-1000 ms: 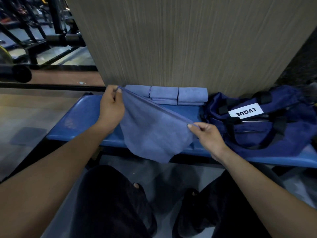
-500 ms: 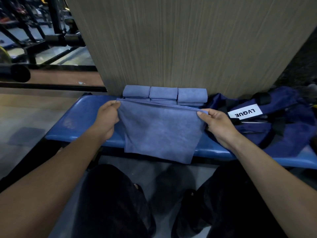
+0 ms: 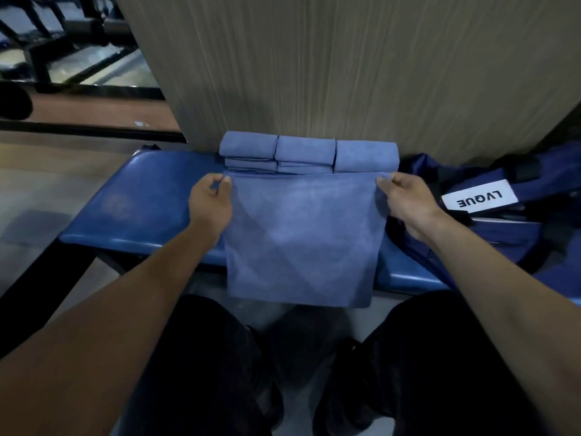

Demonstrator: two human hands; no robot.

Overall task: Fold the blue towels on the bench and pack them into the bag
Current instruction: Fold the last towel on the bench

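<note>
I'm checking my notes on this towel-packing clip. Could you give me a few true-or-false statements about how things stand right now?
1. Both hands pinch the top corners of the open towel. True: left hand, right hand.
2. The towel lies flat on the floor. False: it hangs over the front edge of the bench.
3. Folded towels sit against the wall. True.
4. The bag is left of the towels. False: it is at their right.
</note>
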